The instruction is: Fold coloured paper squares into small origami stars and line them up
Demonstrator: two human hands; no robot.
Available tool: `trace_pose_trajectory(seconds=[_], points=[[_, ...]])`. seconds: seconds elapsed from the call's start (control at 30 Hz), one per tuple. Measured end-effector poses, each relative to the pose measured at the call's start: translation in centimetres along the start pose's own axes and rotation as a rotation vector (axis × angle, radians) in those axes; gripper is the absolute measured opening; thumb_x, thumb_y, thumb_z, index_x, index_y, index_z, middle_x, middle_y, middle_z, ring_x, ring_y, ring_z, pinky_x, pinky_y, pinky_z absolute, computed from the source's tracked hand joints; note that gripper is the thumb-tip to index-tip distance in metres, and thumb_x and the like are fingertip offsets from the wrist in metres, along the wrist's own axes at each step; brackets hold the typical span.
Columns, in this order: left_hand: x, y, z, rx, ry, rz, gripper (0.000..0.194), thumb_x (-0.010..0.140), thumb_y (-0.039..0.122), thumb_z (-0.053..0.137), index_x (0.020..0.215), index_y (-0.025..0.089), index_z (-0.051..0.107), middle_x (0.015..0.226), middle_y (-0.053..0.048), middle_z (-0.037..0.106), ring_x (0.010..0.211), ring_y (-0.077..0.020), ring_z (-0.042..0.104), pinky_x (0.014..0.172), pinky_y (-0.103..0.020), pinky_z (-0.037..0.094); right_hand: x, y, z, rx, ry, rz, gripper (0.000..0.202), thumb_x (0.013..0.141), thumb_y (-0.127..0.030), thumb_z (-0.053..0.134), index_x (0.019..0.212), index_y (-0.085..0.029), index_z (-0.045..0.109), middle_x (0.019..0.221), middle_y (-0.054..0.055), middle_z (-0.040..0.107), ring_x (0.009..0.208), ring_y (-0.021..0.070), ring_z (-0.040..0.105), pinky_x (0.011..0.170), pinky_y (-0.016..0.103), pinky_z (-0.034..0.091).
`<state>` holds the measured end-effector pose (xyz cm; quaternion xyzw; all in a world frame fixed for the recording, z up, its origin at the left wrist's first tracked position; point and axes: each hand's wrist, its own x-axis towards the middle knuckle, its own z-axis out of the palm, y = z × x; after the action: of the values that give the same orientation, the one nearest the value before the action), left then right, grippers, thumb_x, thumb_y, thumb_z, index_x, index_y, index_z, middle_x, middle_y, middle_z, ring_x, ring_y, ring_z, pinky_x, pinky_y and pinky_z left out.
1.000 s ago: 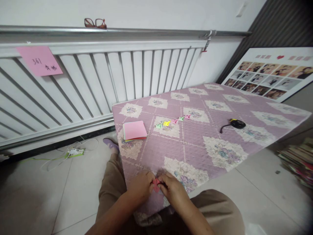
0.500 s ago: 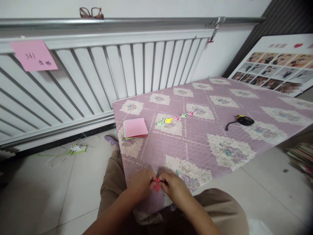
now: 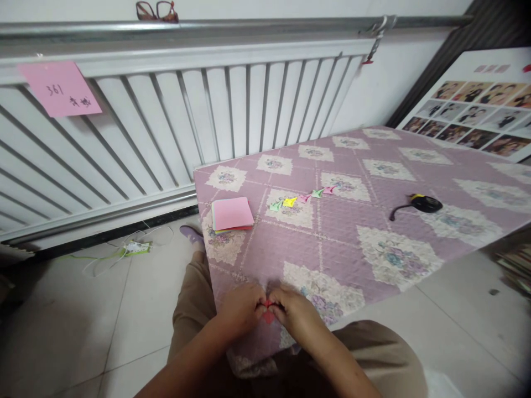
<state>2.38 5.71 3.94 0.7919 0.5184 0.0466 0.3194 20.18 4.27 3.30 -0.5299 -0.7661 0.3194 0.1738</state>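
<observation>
At the lower centre of the frame, the left hand (image 3: 245, 307) and the right hand (image 3: 293, 310) pinch the red paper (image 3: 269, 317) from two sides, probably to control its small folds. The paper stack (image 3: 233, 213) lies left of centre, perhaps for easy reach, and the folded pieces (image 3: 305, 198) make a row beside it. The upper-left note (image 3: 62, 87) reads "361"; the characters below I cannot read surely.

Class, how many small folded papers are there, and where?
6. Five run left to right along the tablecloth: light green piece, yellow piece, first pink piece, second green piece, second pink piece. The red piece, partly hidden, is held between the left hand and right hand.
</observation>
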Motion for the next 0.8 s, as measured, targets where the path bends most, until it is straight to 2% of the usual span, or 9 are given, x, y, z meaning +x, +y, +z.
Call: trace_pose_trajectory(seconds=[0.17, 0.33, 0.5, 0.67, 0.8], points=[[0.0, 0.0, -0.1, -0.008, -0.001, 0.021, 0.006, 0.08, 0.021, 0.055, 0.082, 0.022, 0.061, 0.088, -0.001, 0.063, 0.083, -0.0197, 0.055, 0.069, -0.029, 0.036, 0.0, 0.4, 0.3, 0.0, -0.004, 0.002, 0.013, 0.075, -0.012, 0.054, 0.074, -0.024, 0.059, 0.077, 0.0, 0.061, 0.074, 0.0167, 0.057, 0.067, 0.026, 0.037], [-0.2, 0.0, 0.1, -0.008, 0.03, 0.013, 0.013, 0.082, 0.021, 0.053, 0.094, 0.022, 0.058, 0.093, -0.002, 0.061, 0.083, -0.0197, 0.055, 0.069, -0.029, 0.037, -0.3, 0.3, 0.4, -0.03, 0.043, 0.01, 0.015, 0.074, -0.009, 0.053, 0.077, -0.023, 0.056, 0.077, 0.0, 0.058, 0.075, 0.0169, 0.055, 0.067, 0.026, 0.037], [-0.6, -0.6, 0.4, -0.008, -0.017, 0.096, 0.015, 0.086, 0.018, 0.049, 0.083, 0.023, 0.063, 0.096, -0.002, 0.06, 0.09, -0.0186, 0.054, 0.077, -0.028, 0.039, -1.2, 0.0, 0.1, -0.043, 0.035, -0.094, 0.019, 0.079, -0.007, 0.048, 0.076, -0.023, 0.058, 0.081, 0.002, 0.057, 0.08, 0.0168, 0.055, 0.073, 0.027, 0.04], [-1.1, -1.1, 0.1, 0.036, -0.066, 0.19, 0.013, 0.083, 0.025, 0.058, 0.095, 0.023, 0.06, 0.104, -0.002, 0.058, 0.097, -0.0192, 0.052, 0.085, -0.029, 0.04, -1.8, -0.2, -0.2, -0.015, 0.011, -0.138, 0.024, 0.071, -0.003, 0.057, 0.085, -0.023, 0.059, 0.089, 0.002, 0.057, 0.086, 0.0177, 0.056, 0.076, 0.028, 0.042], [-1.0, -1.1, 0.2, 0.093, -0.05, 0.173, 0.012, 0.085, 0.028, 0.057, 0.095, 0.023, 0.059, 0.103, -0.002, 0.057, 0.095, -0.0193, 0.053, 0.083, -0.029, 0.041, -1.8, -0.2, 0.0, -0.054, 0.015, -0.137, 0.021, 0.072, -0.004, 0.059, 0.083, -0.021, 0.059, 0.089, 0.003, 0.058, 0.084, 0.0186, 0.056, 0.074, 0.028, 0.043]])
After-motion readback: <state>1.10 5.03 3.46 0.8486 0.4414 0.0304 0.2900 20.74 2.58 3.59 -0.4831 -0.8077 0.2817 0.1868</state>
